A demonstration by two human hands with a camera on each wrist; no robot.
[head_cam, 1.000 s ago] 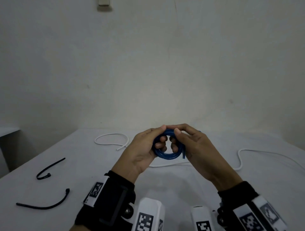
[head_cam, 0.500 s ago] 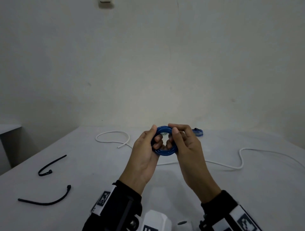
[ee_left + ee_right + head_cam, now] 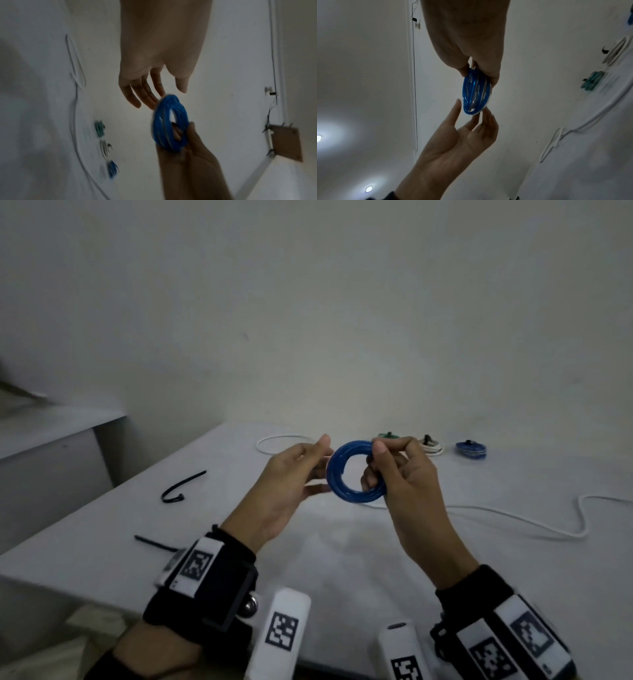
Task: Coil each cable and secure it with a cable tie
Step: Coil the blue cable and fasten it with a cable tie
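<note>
From the head view, the blue cable (image 3: 354,472) is wound into a small ring and held up in the air above the counter (image 3: 342,559). The right hand (image 3: 400,474) pinches the ring's right side with thumb and curled fingers. The left hand (image 3: 291,474) is just beside the ring's left side, fingers out straight, holding nothing. Two black cable ties (image 3: 181,486) lie on the counter to the left, well apart from the hands. Three tied coils (image 3: 471,449) sit at the back. A long white cable (image 3: 513,517) lies loose on the counter.

From the left wrist view, the ring (image 3: 169,123) looks light and bendy, made of several thin loops. The left hand's grip is wide, its fingertips (image 3: 135,104) near the ring's rim or just touching it.

From the right wrist view, the loops (image 3: 476,93) look smooth and shiny, so I think they could slip and spring apart. It seems best to pinch all the loops together at one spot and wrap the tie right next to that pinch.
</note>
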